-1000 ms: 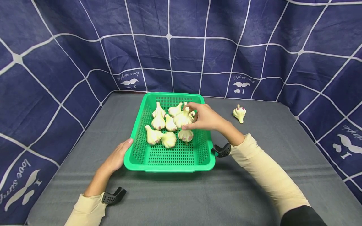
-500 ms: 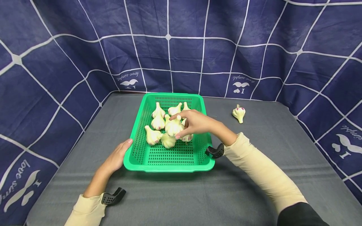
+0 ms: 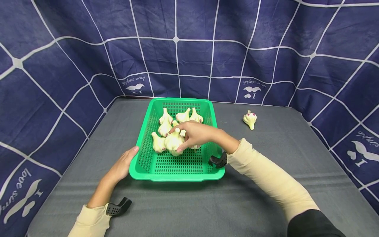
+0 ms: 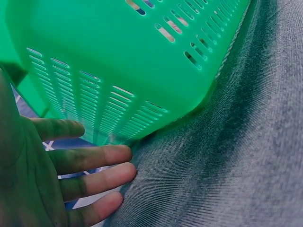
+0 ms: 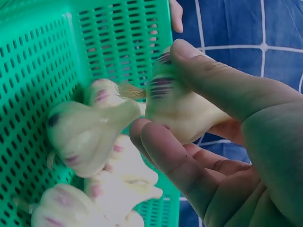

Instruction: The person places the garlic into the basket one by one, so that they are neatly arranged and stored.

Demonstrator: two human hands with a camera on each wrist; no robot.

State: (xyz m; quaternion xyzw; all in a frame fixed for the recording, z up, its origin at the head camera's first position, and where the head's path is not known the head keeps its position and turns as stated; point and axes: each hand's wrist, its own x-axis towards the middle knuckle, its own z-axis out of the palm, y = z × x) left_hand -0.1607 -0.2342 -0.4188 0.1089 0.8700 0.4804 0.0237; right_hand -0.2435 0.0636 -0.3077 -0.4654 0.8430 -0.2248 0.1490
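Observation:
My right hand (image 3: 199,133) pinches a garlic bulb (image 3: 173,142) between thumb and fingers over a green plastic basket (image 3: 177,177). In the right wrist view the held bulb (image 5: 175,111) shows purple streaks and a tuft of roots. Several other garlic bulbs (image 3: 159,144) lie in the basket's middle and far part; the right hand partly covers some. My left hand (image 3: 122,166) is at the basket's left side. In the left wrist view its fingers (image 4: 102,178) extend beside the slotted wall; whether they touch it I cannot tell.
A lone garlic bulb (image 3: 250,119) lies on the grey cloth-covered table (image 3: 266,138), right of the basket. A dark blue curtain (image 3: 195,56) with white lines stands behind the table and along both sides.
The right hand has carried its garlic bulb leftward and toward the near side, over the other bulbs. The left hand and the basket have stayed in place.

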